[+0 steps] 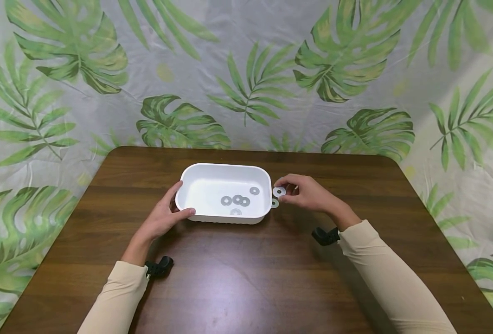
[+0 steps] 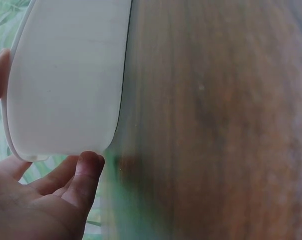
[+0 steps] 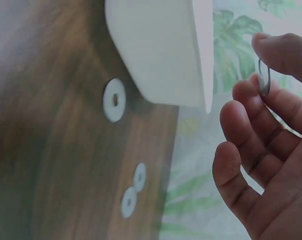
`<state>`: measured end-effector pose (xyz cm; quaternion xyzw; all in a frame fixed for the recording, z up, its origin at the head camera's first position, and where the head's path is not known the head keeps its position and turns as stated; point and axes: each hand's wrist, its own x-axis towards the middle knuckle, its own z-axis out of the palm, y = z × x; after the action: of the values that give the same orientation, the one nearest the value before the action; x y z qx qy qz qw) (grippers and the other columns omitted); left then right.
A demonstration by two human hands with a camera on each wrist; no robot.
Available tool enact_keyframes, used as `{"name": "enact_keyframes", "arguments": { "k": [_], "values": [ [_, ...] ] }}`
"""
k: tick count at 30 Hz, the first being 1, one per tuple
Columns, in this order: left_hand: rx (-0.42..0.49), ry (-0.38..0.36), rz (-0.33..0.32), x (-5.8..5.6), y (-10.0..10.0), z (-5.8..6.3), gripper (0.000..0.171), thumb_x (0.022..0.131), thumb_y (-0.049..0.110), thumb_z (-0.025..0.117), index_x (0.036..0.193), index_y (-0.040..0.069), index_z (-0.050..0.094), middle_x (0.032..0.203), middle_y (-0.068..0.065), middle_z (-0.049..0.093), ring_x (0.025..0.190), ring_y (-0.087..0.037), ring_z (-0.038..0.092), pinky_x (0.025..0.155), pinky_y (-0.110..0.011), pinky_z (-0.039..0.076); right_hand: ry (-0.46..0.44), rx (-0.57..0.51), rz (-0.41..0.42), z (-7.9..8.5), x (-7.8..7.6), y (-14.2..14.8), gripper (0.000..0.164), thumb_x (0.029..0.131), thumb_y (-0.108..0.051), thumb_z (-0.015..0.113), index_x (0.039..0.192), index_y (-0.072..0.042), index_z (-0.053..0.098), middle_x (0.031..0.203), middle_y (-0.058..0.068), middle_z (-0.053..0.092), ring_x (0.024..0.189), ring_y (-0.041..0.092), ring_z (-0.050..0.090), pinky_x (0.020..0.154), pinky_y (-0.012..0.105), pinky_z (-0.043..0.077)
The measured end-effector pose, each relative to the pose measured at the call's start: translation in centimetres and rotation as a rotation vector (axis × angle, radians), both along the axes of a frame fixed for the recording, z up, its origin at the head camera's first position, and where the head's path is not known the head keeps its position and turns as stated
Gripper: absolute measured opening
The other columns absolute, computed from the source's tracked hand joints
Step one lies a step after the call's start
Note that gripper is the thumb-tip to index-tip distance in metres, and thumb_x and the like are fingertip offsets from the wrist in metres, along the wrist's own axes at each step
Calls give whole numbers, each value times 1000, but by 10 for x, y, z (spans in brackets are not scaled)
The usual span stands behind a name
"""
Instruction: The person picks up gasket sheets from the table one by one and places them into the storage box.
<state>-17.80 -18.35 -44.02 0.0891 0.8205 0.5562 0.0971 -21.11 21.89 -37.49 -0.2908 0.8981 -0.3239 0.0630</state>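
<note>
A white rectangular plastic tub (image 1: 202, 192) rests on the table with several grey flat washers (image 1: 226, 201) on its floor. My left hand (image 1: 163, 214) grips the tub's left end, thumb over the front rim and fingers along the side; from the left wrist view, fingertips (image 2: 90, 159) touch the tub's end wall. Just past the right end, my right hand (image 1: 309, 192) pinches one washer (image 3: 264, 79) between thumb and fingers, seen nearly edge-on in the right wrist view. The other fingers of that hand are loosely bent. Below it, another washer (image 1: 275, 203) lies by the tub.
In the right wrist view, a washer (image 3: 108, 100) lies close to the tub and two more washers (image 3: 128, 202) lie touching farther along the dark wooden table (image 1: 246, 269). A leaf-patterned cloth (image 1: 267, 60) hangs behind the table. Black straps (image 1: 159, 267) sit on both wrists.
</note>
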Motion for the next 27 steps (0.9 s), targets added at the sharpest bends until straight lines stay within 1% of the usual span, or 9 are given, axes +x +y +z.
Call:
{"name": "enact_keyframes", "arguments": {
  "k": [3, 9, 14, 21, 27],
  "values": [
    [2, 4, 2, 0, 0, 0, 92, 90, 16, 71, 160, 9, 11, 151, -27, 39, 127, -38, 51, 86, -11, 41, 11, 10, 22, 7, -4, -9, 32, 87, -10, 75, 118, -4, 67, 102, 8, 68, 88, 17, 60, 78, 33, 53],
    [-5, 4, 5, 0, -1, -1, 93, 90, 17, 71, 160, 9, 11, 152, -26, 37, 127, -37, 51, 86, -11, 40, 42, 59, 69, 22, -13, -30, 36, 87, -13, 75, 120, 0, 66, 106, 10, 68, 88, 20, 62, 84, 44, 54],
    [-4, 1, 4, 0, 0, -1, 93, 90, 17, 71, 160, 9, 11, 154, -25, 35, 127, -38, 51, 87, -11, 40, 44, 110, 93, 31, -23, -49, 36, 89, -15, 73, 121, -3, 66, 115, 12, 67, 90, 22, 64, 84, 39, 54],
    [-5, 5, 5, 0, 0, -1, 93, 90, 16, 71, 160, 8, 11, 152, -26, 37, 125, -38, 52, 86, -12, 40, 28, 133, 127, 33, -35, -68, 35, 90, -16, 72, 123, -5, 66, 120, 15, 67, 93, 24, 66, 86, 39, 52],
    [0, 5, 3, 0, 0, -1, 93, 90, 17, 71, 160, 8, 11, 150, -27, 39, 123, -37, 53, 86, -13, 41, -14, 113, 105, 28, -40, -78, 37, 90, -17, 72, 124, -5, 65, 119, 11, 67, 96, 24, 66, 88, 37, 51]
  ]
}}
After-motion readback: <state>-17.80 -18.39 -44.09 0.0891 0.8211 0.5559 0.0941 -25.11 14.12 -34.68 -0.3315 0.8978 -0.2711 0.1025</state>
